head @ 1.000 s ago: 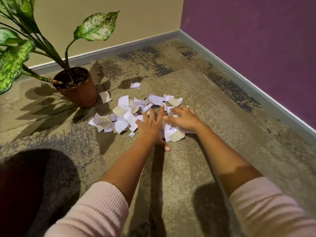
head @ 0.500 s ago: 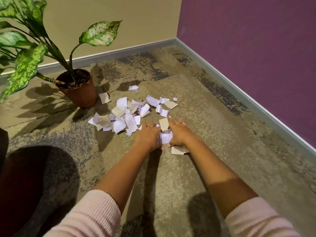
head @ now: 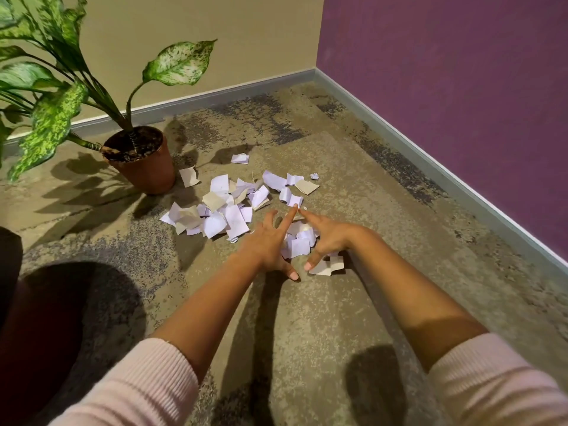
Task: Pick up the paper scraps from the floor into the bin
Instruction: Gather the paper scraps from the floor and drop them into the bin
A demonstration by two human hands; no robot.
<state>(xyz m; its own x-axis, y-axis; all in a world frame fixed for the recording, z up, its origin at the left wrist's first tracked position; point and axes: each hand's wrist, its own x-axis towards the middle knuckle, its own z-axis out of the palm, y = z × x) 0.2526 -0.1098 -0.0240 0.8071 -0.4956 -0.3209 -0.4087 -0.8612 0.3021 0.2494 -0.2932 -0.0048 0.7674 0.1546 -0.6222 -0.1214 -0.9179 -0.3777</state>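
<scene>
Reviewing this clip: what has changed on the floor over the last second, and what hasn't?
Both hands, left hand and right hand, raked a small bunch of paper scraps out of the pile toward the person and now cup it between them on the carpet, not yet lifted. The main pile, the lone scrap behind it and the potted plant stayed put.

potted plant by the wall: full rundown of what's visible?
The potted plant stands upright on the carpet near the beige wall, left of the paper scraps. Its round terracotta-coloured pot, plastic or clay by the look, holds dark soil. Thin stems carry large green leaves mottled cream, some cut off by the frame's edge. One tan scrap lies close by the pot's right side; whether it touches is unclear. Neither hand touches the plant.
</scene>
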